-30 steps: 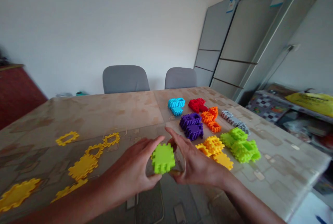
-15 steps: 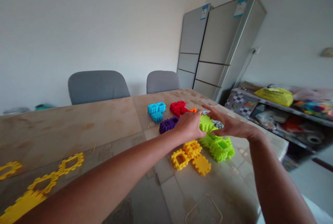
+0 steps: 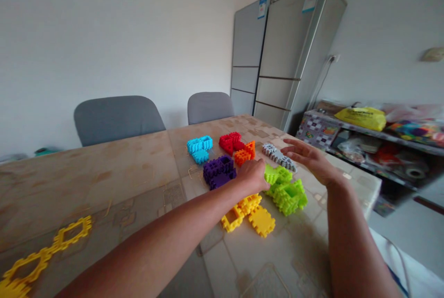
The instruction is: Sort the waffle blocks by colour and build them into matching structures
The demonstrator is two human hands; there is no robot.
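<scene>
My left hand (image 3: pixel 254 174) is closed at the left edge of a lime green toothed building piece (image 3: pixel 272 174), which sits low among the other lime green building blocks (image 3: pixel 289 196). Its fingertips are partly hidden behind the hand. My right hand (image 3: pixel 308 158) hovers with fingers apart and holds nothing, close to a row of grey pieces (image 3: pixel 279 156). Purple blocks (image 3: pixel 219 171) lie left of my left hand, and orange ones (image 3: pixel 244 154) just beyond it. Yellow blocks (image 3: pixel 262 221) lie nearer me, partly covered by my left forearm.
Light blue blocks (image 3: pixel 200 149) and red blocks (image 3: pixel 229 142) stand farther back on the table (image 3: pixel 132 168). A flat chain of yellow pieces (image 3: pixel 72 234) lies at the left. Beyond the table are two grey chairs (image 3: pixel 120 120), a fridge (image 3: pixel 294 44) and a loaded shelf (image 3: pixel 374 150).
Both hands were around a raised lime green piece. Now it is lower, at the green blocks, with only my left hand at it. My right hand has opened and moved off to the right.
</scene>
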